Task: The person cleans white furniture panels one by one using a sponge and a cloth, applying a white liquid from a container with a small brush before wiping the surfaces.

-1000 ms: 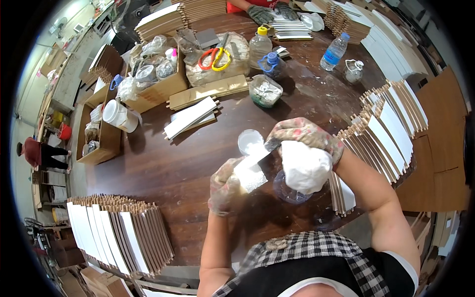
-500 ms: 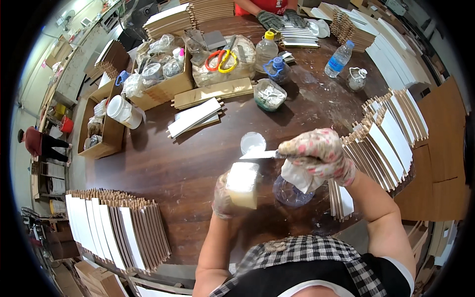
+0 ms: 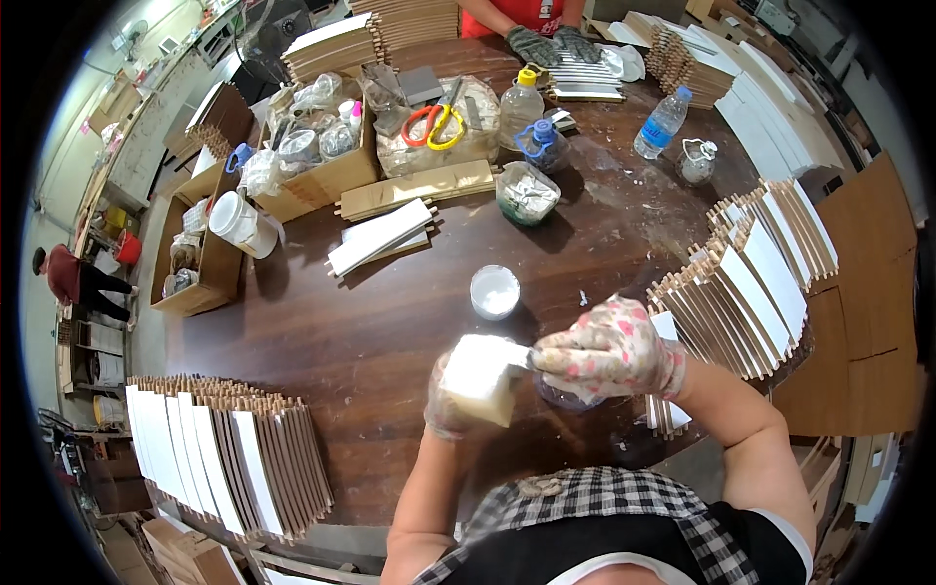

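Note:
My left hand [image 3: 445, 398], in a stained glove, grips a pale yellow sponge-like block [image 3: 485, 405] whose upper face is white and shiny. My right hand [image 3: 609, 351], in a pink-spotted glove, is closed on a small scraper [image 3: 517, 357]. The scraper's pale blade touches the block's white face at its right edge; its handle is mostly hidden by my fingers. Just beyond the block stands a small round tub [image 3: 495, 292] with white stuff inside. Under my right hand a clear bluish plastic dish [image 3: 565, 395] shows only in part.
Stacks of white-faced slats stand at the left [image 3: 229, 453] and right [image 3: 736, 292]. Loose slats [image 3: 385, 239], a white bucket [image 3: 242, 224], boxes of supplies [image 3: 317, 180], scissors [image 3: 434, 127] and bottles [image 3: 663, 124] sit farther off. Across the table, a co-worker's gloved hands [image 3: 554, 46] rest on slats.
My right hand has come down and slightly left, bringing the scraper from above the block onto its white face. The block has tilted. White cloth-like material below my right hand is no longer visible.

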Demonstrator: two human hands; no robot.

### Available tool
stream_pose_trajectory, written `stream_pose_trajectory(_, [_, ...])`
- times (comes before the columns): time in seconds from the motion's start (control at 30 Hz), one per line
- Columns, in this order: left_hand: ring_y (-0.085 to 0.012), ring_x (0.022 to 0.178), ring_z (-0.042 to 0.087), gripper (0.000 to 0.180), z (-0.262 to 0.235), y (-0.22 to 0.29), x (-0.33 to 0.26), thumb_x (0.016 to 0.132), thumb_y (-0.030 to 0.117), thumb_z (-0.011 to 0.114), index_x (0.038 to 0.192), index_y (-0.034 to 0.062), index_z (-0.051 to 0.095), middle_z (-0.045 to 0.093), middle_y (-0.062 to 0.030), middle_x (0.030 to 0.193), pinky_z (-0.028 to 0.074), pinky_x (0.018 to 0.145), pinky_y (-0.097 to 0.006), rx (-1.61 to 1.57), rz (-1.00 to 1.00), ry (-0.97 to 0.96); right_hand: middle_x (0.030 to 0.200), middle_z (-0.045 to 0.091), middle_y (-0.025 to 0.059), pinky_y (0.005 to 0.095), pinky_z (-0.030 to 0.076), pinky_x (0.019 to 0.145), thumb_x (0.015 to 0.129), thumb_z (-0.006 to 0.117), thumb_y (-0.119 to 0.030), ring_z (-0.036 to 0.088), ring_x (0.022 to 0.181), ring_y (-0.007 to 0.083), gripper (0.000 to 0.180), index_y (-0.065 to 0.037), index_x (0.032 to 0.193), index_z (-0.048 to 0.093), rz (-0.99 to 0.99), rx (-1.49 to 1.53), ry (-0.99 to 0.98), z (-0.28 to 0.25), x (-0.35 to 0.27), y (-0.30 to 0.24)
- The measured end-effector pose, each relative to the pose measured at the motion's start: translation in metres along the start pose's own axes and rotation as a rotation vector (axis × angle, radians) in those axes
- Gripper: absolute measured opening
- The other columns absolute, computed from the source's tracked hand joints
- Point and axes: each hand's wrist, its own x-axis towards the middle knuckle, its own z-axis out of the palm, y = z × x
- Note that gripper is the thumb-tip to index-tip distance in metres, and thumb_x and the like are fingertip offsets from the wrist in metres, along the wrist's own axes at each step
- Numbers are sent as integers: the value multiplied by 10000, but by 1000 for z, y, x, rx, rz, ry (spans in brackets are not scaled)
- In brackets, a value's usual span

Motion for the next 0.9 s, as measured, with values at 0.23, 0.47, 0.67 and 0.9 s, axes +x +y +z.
stream_pose_trajectory(0.23, [-220,834,647,361,-9,1,-1,871,205,582,1084,-87,575,649,-152,947,552,705,-329,-418,-256,-64,815,680,86,308,526,593,702,709,-36,672,675,224,351,-34,1046,644,305,425,102,-18,-8,-3])
stream_pose_trajectory(0.47, [-195,898,632,649,-25,17,11,816,560,578,1050,-43,635,658,-113,991,518,779,-305,-798,-331,-29,817,688,112,279,529,615,769,683,-37,676,693,201,274,-3,1038,638,535,569,62,-9,-9,-12])
stream_pose_trajectory(0.67, [-194,922,620,634,-25,12,13,833,511,613,1079,-73,586,639,-136,1026,511,785,-304,-689,-185,167,779,665,45,293,479,483,719,748,-166,589,541,172,358,-94,1053,640,88,-21,-19,-17,-7,-27])
stream_pose_trajectory(0.9, [-197,962,592,644,-21,20,13,828,557,591,1119,-18,599,634,-109,1043,472,834,-315,-543,-117,262,872,673,34,295,502,525,736,719,-142,629,624,172,368,-81,1083,614,112,-133,42,-4,-5,-23])
